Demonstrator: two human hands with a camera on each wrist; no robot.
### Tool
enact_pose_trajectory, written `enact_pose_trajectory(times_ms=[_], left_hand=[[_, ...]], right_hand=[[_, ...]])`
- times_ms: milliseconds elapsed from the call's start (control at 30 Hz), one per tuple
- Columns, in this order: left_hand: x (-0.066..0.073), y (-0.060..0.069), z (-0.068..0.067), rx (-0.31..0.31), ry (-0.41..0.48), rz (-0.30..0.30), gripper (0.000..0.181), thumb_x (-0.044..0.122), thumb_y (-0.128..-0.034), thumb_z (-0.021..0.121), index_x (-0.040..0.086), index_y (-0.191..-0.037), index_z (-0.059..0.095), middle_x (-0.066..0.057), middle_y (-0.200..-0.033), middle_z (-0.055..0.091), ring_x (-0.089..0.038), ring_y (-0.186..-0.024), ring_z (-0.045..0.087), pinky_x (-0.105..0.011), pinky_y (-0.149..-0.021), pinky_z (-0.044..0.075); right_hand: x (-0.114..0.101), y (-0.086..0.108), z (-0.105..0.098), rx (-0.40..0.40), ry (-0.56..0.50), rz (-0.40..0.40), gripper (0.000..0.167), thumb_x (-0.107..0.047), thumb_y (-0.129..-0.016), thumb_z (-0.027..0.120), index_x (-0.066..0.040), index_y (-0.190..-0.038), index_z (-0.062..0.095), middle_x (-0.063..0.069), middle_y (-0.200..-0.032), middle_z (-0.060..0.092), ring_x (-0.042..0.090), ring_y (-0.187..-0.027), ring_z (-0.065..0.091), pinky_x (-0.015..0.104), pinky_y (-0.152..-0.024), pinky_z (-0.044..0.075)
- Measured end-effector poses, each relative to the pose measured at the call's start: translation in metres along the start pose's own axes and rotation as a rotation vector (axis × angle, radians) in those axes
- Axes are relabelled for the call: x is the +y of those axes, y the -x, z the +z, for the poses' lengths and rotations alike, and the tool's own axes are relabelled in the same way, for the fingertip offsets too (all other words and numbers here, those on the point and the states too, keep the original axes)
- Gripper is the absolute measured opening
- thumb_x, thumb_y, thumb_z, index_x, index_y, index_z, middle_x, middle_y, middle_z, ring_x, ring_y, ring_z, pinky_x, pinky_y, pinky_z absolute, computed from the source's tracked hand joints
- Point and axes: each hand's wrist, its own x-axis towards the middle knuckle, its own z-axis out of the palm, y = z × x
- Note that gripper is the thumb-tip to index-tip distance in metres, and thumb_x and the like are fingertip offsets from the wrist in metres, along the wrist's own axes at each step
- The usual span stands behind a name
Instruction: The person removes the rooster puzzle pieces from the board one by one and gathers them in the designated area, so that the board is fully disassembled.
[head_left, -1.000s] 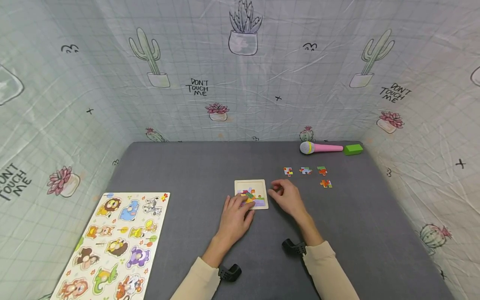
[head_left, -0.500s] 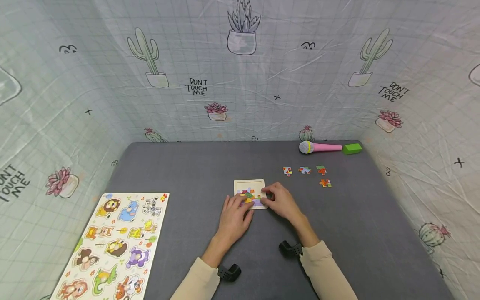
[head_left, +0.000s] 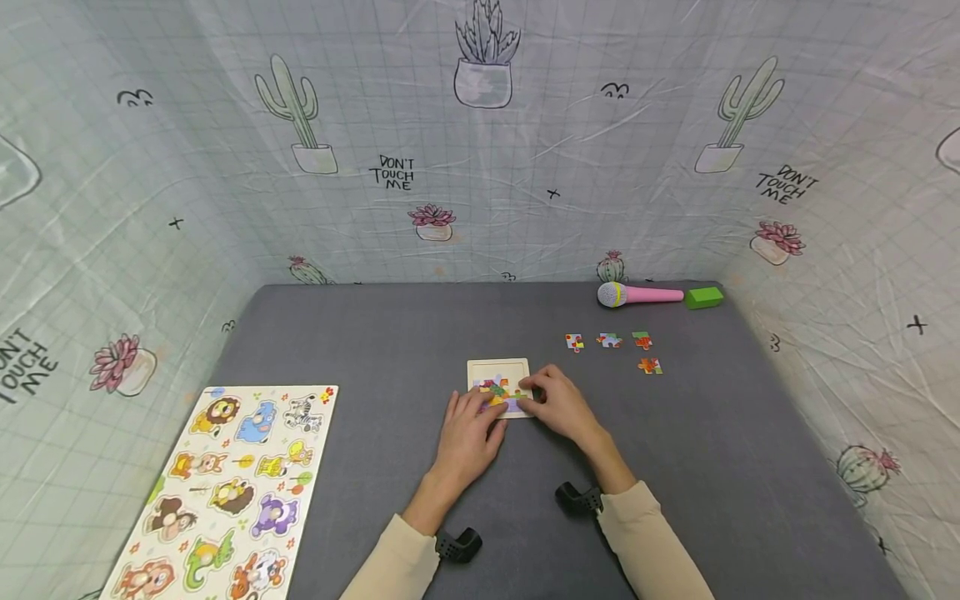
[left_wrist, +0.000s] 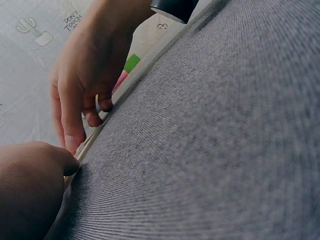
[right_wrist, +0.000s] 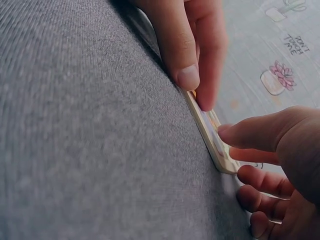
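A small square puzzle tray (head_left: 498, 363) with a pale wooden rim lies mid-table, its lower part covered with colourful pieces (head_left: 497, 389). My left hand (head_left: 468, 433) rests on the tray's lower left with fingers nearly straight. From the right, my right hand (head_left: 561, 406) reaches over the tray's right edge, thumb and index finger touching its right side. In the right wrist view the right thumb and fingers (right_wrist: 260, 130) lie at the rim (right_wrist: 227, 167); whether a piece is between them cannot be told.
Several loose puzzle pieces (head_left: 609, 340) lie right of and beyond the tray. Farther back are a pink toy microphone (head_left: 652, 295) and a green block (head_left: 703, 298). A large animal puzzle board (head_left: 247, 458) covers the table's left side.
My right hand has moved left from beside the tray onto its right edge, and has stayed nearly still there since. My left hand has kept its place.
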Motion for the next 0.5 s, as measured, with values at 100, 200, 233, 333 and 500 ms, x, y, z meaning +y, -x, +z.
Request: enact_pose_trajectory(times_ms=[100, 200, 233, 333, 500], left_hand=[[0.0, 0.0, 0.0, -0.002, -0.002, -0.001, 0.025, 0.027, -0.0925, 0.071, 0.016, -0.114, 0.076, -0.006, -0.126, 0.066, -0.033, -0.133, 0.054, -0.065, -0.113, 0.036], [0.0, 0.0, 0.0, -0.004, 0.006, -0.003, 0.024, 0.026, -0.0927, 0.071, 0.016, -0.114, 0.076, -0.006, -0.126, 0.066, -0.033, -0.133, 0.055, -0.065, -0.113, 0.036], [-0.001, 0.0, 0.0, -0.002, 0.01, -0.004, 0.024, 0.026, -0.0927, 0.071, 0.016, -0.114, 0.076, -0.007, -0.126, 0.066, -0.033, -0.133, 0.055, -0.065, -0.113, 0.036], [-0.001, 0.0, 0.0, 0.006, 0.023, -0.005, 0.022, 0.024, -0.0927, 0.071, 0.014, -0.112, 0.077, -0.008, -0.126, 0.067, -0.034, -0.132, 0.055, -0.065, -0.112, 0.038], [-0.003, -0.001, 0.001, 0.03, 0.04, -0.01, 0.02, 0.021, -0.0917, 0.071, 0.014, -0.11, 0.077, -0.01, -0.123, 0.065, -0.031, -0.126, 0.059, -0.065, -0.11, 0.039]], right_hand=[[-0.003, -0.003, 0.002, 0.005, -0.001, -0.013, 0.03, -0.023, -0.087, 0.078, -0.008, -0.112, 0.074, 0.006, -0.099, 0.057, 0.013, -0.078, 0.048, 0.028, -0.069, 0.04], [-0.005, -0.007, 0.005, 0.013, -0.004, -0.026, 0.03, -0.023, -0.087, 0.077, -0.008, -0.112, 0.074, 0.007, -0.098, 0.057, 0.014, -0.077, 0.048, 0.029, -0.069, 0.04], [-0.006, -0.009, 0.006, 0.018, -0.001, -0.03, 0.029, -0.023, -0.087, 0.077, -0.008, -0.112, 0.074, 0.007, -0.098, 0.058, 0.014, -0.077, 0.048, 0.03, -0.069, 0.041], [-0.008, -0.013, 0.011, 0.032, 0.015, -0.039, 0.029, -0.023, -0.087, 0.076, -0.008, -0.113, 0.074, 0.008, -0.101, 0.06, 0.017, -0.082, 0.053, 0.034, -0.075, 0.046], [-0.011, -0.018, 0.015, 0.05, 0.032, -0.07, 0.028, -0.02, -0.087, 0.076, -0.006, -0.112, 0.075, 0.01, -0.103, 0.062, 0.023, -0.089, 0.057, 0.041, -0.084, 0.05]])
